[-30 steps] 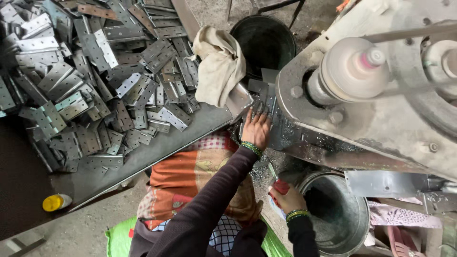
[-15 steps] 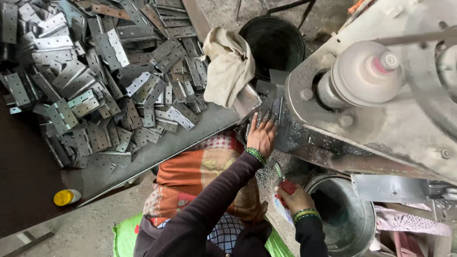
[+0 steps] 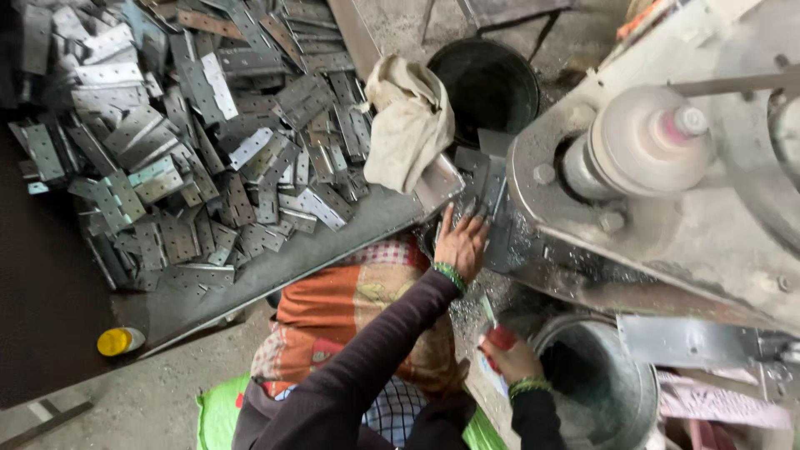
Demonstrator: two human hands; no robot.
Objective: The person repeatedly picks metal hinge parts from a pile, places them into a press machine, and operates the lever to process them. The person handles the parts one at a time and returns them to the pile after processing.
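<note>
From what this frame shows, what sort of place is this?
Probably a small metalworking shop: a heap of flat metal plates fills a tray, a heavy grey machine stands beside it, and metal shavings lie near the left hand.

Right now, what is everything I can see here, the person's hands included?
metal plates: many, grey, piled on the table at left
table: one, dark, left
cloth: one, cream, draped at the table's corner
dark bucket: one, black-green, top middle
machine: one, grey, right
metal bucket: one, grey, under the machine
small round container: one, yellow, at the table's near edge
left hand: one, spread on plates at the machine's edge
right hand: one, gripping a red-handled tool
</note>
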